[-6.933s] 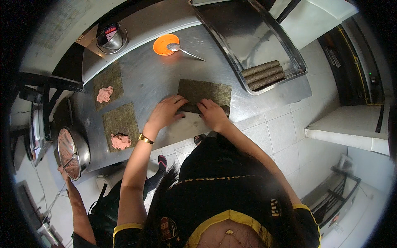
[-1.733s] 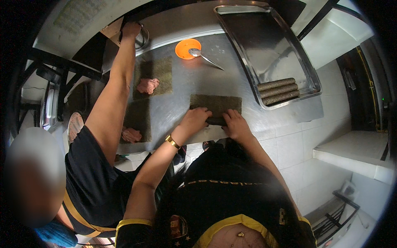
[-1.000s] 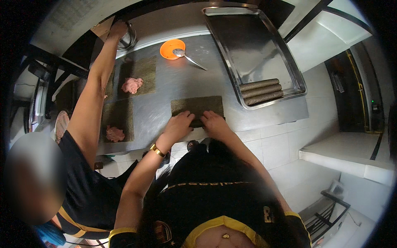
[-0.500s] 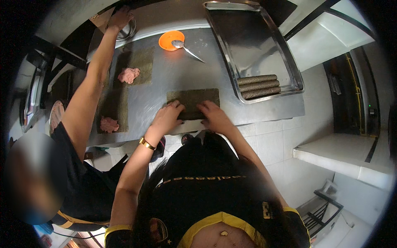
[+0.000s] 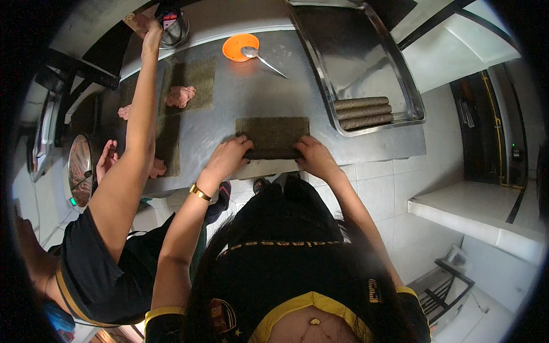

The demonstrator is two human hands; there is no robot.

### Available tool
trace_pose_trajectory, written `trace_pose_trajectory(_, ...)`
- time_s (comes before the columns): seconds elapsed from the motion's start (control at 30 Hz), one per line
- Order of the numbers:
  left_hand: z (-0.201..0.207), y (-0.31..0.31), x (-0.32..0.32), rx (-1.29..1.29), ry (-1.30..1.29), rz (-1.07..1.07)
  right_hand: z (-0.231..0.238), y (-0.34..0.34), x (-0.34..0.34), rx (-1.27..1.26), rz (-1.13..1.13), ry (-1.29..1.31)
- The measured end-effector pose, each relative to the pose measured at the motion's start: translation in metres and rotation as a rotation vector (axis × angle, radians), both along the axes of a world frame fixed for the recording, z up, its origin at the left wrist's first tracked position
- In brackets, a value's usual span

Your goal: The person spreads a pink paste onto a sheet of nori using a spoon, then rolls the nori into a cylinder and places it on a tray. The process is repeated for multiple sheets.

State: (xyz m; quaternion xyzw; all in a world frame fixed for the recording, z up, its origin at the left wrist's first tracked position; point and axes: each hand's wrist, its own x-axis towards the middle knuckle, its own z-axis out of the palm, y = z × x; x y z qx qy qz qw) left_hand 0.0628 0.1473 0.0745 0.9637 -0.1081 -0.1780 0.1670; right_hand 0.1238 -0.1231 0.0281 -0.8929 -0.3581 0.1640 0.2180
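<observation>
A dark green seaweed sheet [image 5: 273, 131] lies at the table's near edge in front of me. Its near side is curled up into a narrow roll [image 5: 274, 154]. At the roll's left end, my left hand [image 5: 229, 156] grips it with bent fingers. My right hand [image 5: 318, 158] holds the other end the same way, with the fingertips pressed on the seaweed. What lies inside the roll is hidden. Beyond the sheet are an orange bowl [image 5: 234, 48] and a metal spoon [image 5: 262, 60] resting on its rim.
A metal tray [image 5: 416, 97] at the right holds seaweed rolls [image 5: 364, 111]. Leftward, pink paste [image 5: 180, 96] sits on another seaweed sheet [image 5: 201, 80]. A co-worker's arm [image 5: 141, 108] stretches across the table's left side toward a metal pot [image 5: 178, 35]; their other hand [image 5: 107, 159] is nearer.
The sheet's near edge has been turned up into a roll, and my hands have moved slightly apart to its ends. The co-worker's arm has shifted, and their second hand now shows.
</observation>
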Motion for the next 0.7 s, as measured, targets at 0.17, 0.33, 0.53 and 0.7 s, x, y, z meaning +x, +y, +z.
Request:
trace_pose_trajectory(0.17, -0.009, -0.014, 0.004, -0.054, -0.151, -0.075, -0.005, 0.012, -0.002, -0.022, 0.051, -0.01)
trace_pose_trajectory(0.33, -0.018, -0.027, 0.013, -0.031, -0.077, -0.143, -0.012, 0.012, 0.002, -0.103, 0.085, 0.029)
trace_pose_trajectory(0.53, -0.02, -0.025, 0.013, -0.043, -0.069, -0.141, -0.001, 0.0, -0.008, 0.034, -0.079, 0.04)
trace_pose_trajectory(0.7, -0.016, -0.028, 0.015, -0.04, -0.079, -0.155, -0.008, -0.008, -0.009, 0.064, -0.08, 0.0)
